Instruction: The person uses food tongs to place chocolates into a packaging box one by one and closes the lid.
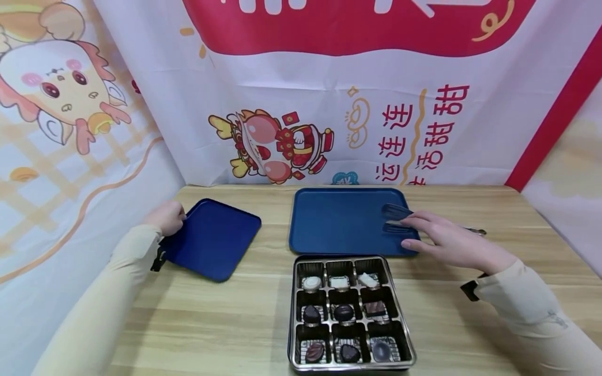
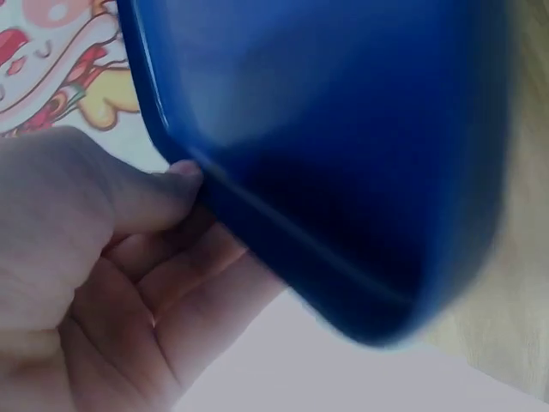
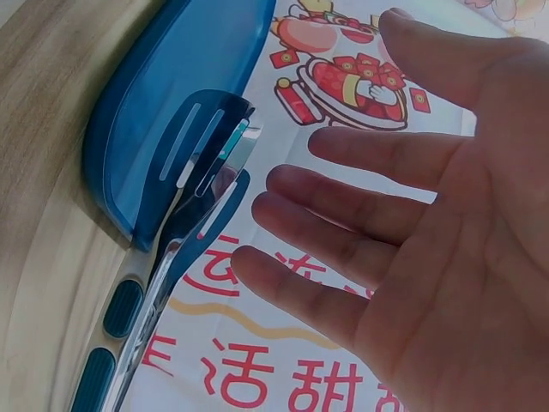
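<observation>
At the table's left side, my left hand (image 1: 166,218) pinches the rim of a dark blue tray (image 1: 216,240). In the left wrist view the thumb lies on the tray's edge (image 2: 300,227), with the other fingers beneath it. A wider blue tray (image 1: 338,219) lies at the back of the table. Tongs (image 3: 193,163) with slotted blue heads rest over its right end, their handle reaching past the rim. Close by the tongs is my right hand (image 1: 439,237), its fingers extended and apart, holding nothing in the right wrist view.
In front of the wider tray stands a box (image 1: 352,367) divided into several compartments, holding white and dark chocolates (image 1: 344,312). A printed cloth (image 1: 282,78) hangs behind the wooden table (image 1: 226,324). Another patterned cloth (image 1: 51,172) borders the left side.
</observation>
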The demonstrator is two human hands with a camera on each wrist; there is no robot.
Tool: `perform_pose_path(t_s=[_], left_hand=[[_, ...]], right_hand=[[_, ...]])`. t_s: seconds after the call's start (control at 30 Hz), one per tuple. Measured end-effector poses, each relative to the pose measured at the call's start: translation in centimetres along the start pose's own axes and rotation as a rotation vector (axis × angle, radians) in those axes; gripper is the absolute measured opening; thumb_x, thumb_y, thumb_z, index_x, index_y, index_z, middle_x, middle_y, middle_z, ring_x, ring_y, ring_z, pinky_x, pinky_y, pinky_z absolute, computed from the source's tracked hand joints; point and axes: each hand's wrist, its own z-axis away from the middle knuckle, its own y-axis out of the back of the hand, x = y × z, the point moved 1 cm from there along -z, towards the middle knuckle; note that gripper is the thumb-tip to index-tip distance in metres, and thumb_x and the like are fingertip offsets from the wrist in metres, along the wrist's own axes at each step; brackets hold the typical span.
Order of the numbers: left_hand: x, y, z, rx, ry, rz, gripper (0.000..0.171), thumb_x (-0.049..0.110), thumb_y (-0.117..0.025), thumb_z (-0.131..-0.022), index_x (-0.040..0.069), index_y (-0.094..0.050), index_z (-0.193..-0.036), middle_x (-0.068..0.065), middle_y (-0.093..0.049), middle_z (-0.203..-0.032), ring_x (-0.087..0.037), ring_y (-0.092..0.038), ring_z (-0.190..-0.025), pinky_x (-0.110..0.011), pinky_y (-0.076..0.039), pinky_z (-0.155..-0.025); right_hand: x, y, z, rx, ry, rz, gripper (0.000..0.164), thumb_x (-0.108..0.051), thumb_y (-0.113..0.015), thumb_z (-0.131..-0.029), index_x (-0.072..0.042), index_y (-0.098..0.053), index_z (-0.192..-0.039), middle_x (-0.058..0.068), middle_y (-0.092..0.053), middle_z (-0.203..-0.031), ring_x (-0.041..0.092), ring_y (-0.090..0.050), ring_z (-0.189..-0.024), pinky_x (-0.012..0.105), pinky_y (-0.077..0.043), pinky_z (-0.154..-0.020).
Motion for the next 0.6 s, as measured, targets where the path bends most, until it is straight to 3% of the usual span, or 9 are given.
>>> perform_pose_path(t_s=[0.17,0.33,0.43,0.6], left_hand=[[0.3,1.0,0.2,0.079,0.049,0.070,0.018,0.001,-0.052,-0.088,-0.007,-0.064,-0.078,-0.005,-0.056,-0.064,-0.022,-0.051,-0.058,-0.040,-0.044,-0.060],[1.6,2.0,0.7,0.171,0.125,0.151,0.025,0.004,-0.050,-0.091,-0.004,-0.062,-0.070,-0.001,-0.051,-0.056,-0.018,-0.048,-0.050,-0.033,-0.040,-0.050],[3.7,3.0,1.1,0.237,0.161,0.154,0.033,0.006,-0.049,-0.092,0.003,-0.055,-0.060,0.001,-0.048,-0.051,-0.017,-0.045,-0.046,-0.031,-0.036,-0.046],[9.1,4.6,1.1,0.327,0.163,0.153,0.039,0.008,-0.050,-0.092,0.009,-0.046,-0.053,-0.001,-0.046,-0.049,-0.019,-0.045,-0.044,-0.032,-0.034,-0.045]], right_hand=[[0.3,0.1,0.0,0.007,-0.016,-0.014,0.060,-0.052,-0.050,-0.095,-0.006,-0.052,-0.134,0.016,-0.046,-0.134,0.035,-0.043,-0.123,0.051,-0.033,-0.098],[-0.2,0.4,-0.2,0.064,-0.017,-0.042,0.060,-0.052,-0.049,-0.096,-0.005,-0.050,-0.134,0.017,-0.047,-0.133,0.034,-0.047,-0.119,0.051,-0.036,-0.096],[-1.1,0.4,-0.3,0.133,0.003,-0.081,0.057,-0.049,-0.050,-0.096,-0.006,-0.050,-0.134,0.014,-0.049,-0.132,0.031,-0.052,-0.112,0.049,-0.039,-0.092],[-2.4,0.4,-0.5,0.226,0.027,-0.155,0.051,-0.042,-0.052,-0.097,-0.008,-0.049,-0.136,0.011,-0.049,-0.133,0.028,-0.056,-0.108,0.046,-0.044,-0.087]])
